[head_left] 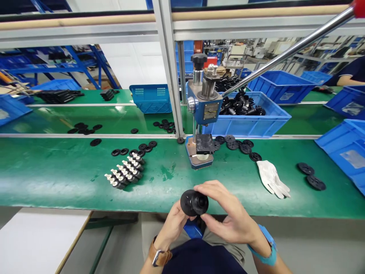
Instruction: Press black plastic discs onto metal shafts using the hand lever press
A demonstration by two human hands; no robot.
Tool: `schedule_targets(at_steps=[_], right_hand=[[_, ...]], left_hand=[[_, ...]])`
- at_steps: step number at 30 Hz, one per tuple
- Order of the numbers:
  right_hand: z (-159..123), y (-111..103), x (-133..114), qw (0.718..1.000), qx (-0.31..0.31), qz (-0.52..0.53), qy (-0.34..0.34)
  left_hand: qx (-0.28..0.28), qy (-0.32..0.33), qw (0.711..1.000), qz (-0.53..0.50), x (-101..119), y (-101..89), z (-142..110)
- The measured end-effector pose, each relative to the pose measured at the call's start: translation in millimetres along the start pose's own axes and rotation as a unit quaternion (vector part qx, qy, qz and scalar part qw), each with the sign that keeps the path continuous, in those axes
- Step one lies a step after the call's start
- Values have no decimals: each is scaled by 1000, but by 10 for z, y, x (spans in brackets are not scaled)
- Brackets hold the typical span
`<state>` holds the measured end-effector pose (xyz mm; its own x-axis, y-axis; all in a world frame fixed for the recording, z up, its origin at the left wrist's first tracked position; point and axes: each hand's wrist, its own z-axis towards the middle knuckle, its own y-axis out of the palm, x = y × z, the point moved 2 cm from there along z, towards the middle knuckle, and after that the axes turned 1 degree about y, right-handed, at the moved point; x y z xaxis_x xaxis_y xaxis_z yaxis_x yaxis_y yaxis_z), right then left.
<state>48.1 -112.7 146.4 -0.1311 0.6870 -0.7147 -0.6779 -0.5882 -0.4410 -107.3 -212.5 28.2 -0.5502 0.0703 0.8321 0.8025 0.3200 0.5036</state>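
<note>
Just off the near edge of the green bench, a black round plastic part (pixel 188 202) with a wide disc and a ring-like hollow end sits between my hands. My left hand (pixel 174 223) is closed around its left and lower side, partly hidden behind the disc. With thumb and fingers, my right hand (pixel 229 215) grips the ring-like end from the right. Beyond them stands a blue hand press (pixel 205 108) with a black block (pixel 204 144) under its head. To the left, several black cylinders with white tips (pixel 125 171) stand in rows.
Black discs (pixel 245 148) lie right of the press, beside a white glove (pixel 272 179). More discs (pixel 310 177) are further right. A blue bin (pixel 251 125) holds black parts behind the press. The press's long lever (pixel 285 53) slants up right. A co-worker's arm (pixel 350 78) shows at far right.
</note>
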Motion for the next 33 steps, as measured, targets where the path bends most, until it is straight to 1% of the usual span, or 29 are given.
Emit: schedule_targets(at_steps=[3, 6, 8, 12, 17, 19, 23, 26, 33], right_hand=[[-17, -55, -11, 999, 24, -5, 25], [-35, -27, -25, 1000, 1, -3, 29], [-45, 35, -40, 999, -33, 7, 17], [-54, 154, -64, 995, -97, 17, -2], [-63, 194, -118, 990, -144, 6, -7], [-69, 196, -151, 988, -155, -2, -11], [-74, 200, -197, 985, -170, -6, -10], [-76, 207, -196, 984, -177, 13, -1], [-103, 234, -140, 987, -150, 57, 17]], left_hand=[[-4, -33, 998, -53, 32, 30, -29], [26, -63, 995, -69, 14, 14, -37], [53, -55, 995, -62, -17, -16, -36], [67, -38, 996, -40, -106, -97, -41], [77, -13, 996, 44, -214, -258, -67], [74, -11, 996, 55, -250, -305, -70], [59, -16, 996, 64, -281, -347, -65], [47, -21, 996, 72, -272, -354, -69], [39, -24, 997, 69, -266, -354, -93]])
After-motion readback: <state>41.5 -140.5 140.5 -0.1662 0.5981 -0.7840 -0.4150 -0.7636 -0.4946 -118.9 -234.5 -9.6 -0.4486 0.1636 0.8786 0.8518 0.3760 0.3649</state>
